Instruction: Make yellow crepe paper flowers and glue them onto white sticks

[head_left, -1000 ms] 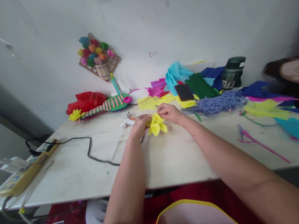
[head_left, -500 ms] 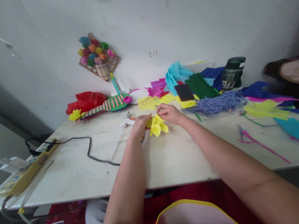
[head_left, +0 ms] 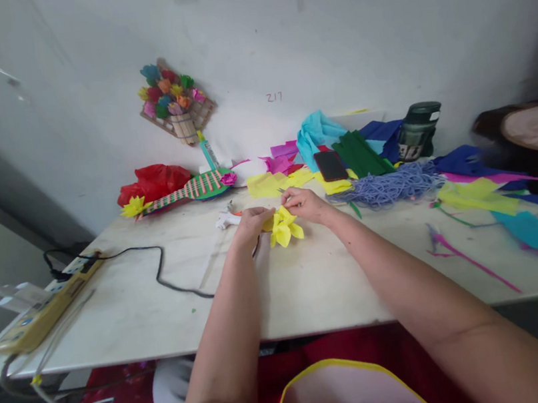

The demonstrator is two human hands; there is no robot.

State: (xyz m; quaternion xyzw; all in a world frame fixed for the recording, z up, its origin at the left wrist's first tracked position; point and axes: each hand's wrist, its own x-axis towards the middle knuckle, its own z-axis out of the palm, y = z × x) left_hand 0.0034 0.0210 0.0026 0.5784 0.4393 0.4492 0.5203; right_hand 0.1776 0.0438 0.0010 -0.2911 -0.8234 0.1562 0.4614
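Observation:
A yellow paper flower [head_left: 283, 227] rests between my two hands near the middle of the pale table [head_left: 311, 282]. My left hand [head_left: 250, 222] pinches the flower's left side with closed fingers. My right hand [head_left: 304, 203] is closed in a pinch just above the flower's top right, and a thin metal tip [head_left: 281, 191] shows beside its fingers. What that tip belongs to I cannot make out.
A white glue gun [head_left: 227, 219] lies just left of my hands, with a black cord [head_left: 158, 272] running to a yellow power strip [head_left: 42, 309]. Coloured paper scraps [head_left: 480, 193], purple yarn [head_left: 388, 185], a phone [head_left: 330, 165] and a dark bottle [head_left: 415, 131] crowd the back and right.

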